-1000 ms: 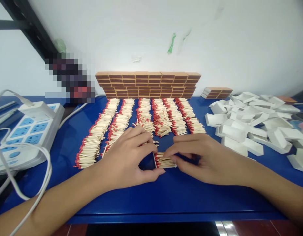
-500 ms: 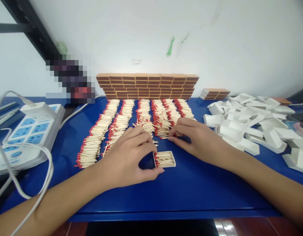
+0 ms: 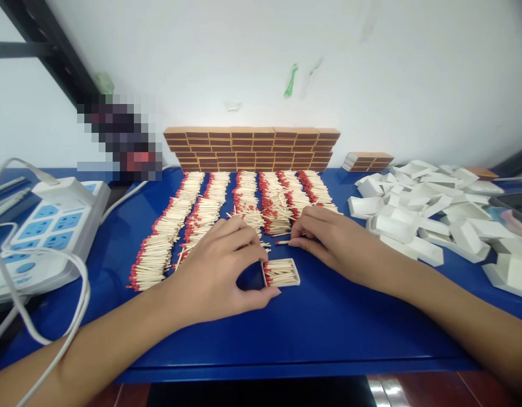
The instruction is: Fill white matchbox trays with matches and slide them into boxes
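A small white matchbox tray [image 3: 298,275] filled with red-tipped matches lies on the blue table. My left hand [image 3: 227,265] grips its left end, index finger at the far corner and thumb at the near one. Just beyond the tray, my right hand [image 3: 324,234] pinches a match [image 3: 282,243] between thumb and fingers, its red head pointing left. Behind both hands run several rows of loose matches [image 3: 151,263], heads mostly to the left. My left hand hides part of the middle rows.
Closed brown matchboxes [image 3: 252,148] are stacked along the wall, with a smaller stack [image 3: 368,161] to their right. Loose white trays [image 3: 434,209] are heaped at the right. A power strip [image 3: 60,232] and white cables [image 3: 85,282] lie at the left.
My right hand has drawn one match slightly toward me, apart from the pile's near end. My left hand stays at the tray; the whole view has shifted slightly.
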A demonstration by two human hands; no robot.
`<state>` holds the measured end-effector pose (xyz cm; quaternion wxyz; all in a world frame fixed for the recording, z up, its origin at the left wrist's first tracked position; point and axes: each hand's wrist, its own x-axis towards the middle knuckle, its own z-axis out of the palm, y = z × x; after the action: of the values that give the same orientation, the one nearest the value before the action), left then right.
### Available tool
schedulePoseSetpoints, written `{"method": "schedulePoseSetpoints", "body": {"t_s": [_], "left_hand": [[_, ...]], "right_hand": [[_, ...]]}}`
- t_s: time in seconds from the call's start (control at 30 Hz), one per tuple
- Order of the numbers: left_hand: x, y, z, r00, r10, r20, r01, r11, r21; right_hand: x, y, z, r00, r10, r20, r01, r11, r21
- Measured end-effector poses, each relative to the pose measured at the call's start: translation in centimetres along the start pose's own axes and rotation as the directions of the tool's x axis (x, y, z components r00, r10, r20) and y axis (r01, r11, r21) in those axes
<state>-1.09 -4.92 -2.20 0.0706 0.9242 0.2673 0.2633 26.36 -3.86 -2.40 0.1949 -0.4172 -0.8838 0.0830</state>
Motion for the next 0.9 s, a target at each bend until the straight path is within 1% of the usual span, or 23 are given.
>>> {"method": "schedulePoseSetpoints", "body": {"t_s": [0.13, 0.27, 0.37, 0.5, 0.63, 0.73, 0.9], "left_hand": [[0.0, -0.1, 0.1, 0.999, -0.007, -0.038, 0.008, 1.000, 0.027], [0.0, -0.1, 0.1, 0.999, -0.020, -0.050, 0.021, 0.999, 0.030], [0.0, -0.1, 0.2, 0.998, -0.029, -0.049, 0.030, 0.999, 0.025], [0.0, -0.1, 0.2, 0.999, -0.009, -0.043, 0.009, 1.000, 0.015], [-0.1, 0.0, 0.1, 1.000, 0.004, -0.027, -0.004, 1.000, 0.008], [-0.1, 0.0, 0.1, 1.000, 0.007, -0.025, -0.007, 1.000, 0.011], [-0.1, -0.1, 0.2, 0.999, 0.015, -0.036, -0.014, 1.000, 0.018]], "right_hand": [[-0.3, -1.3, -0.7, 1.000, 0.021, -0.024, -0.019, 0.997, 0.078], [-0.6, -3.3, -0.8, 0.999, -0.029, 0.037, 0.024, 0.991, 0.133], [-0.7, -4.0, -0.5, 0.997, -0.049, 0.060, 0.040, 0.989, 0.141], [-0.4, -3.2, -0.3, 0.999, -0.032, 0.005, 0.032, 0.993, 0.118], [-0.2, -1.7, 0.1, 0.995, -0.040, -0.096, 0.039, 0.999, -0.004], [0.0, -0.9, 0.5, 0.994, -0.058, -0.096, 0.053, 0.997, -0.052], [0.2, -0.7, 0.5, 0.995, -0.052, -0.087, 0.048, 0.998, -0.051]]}}
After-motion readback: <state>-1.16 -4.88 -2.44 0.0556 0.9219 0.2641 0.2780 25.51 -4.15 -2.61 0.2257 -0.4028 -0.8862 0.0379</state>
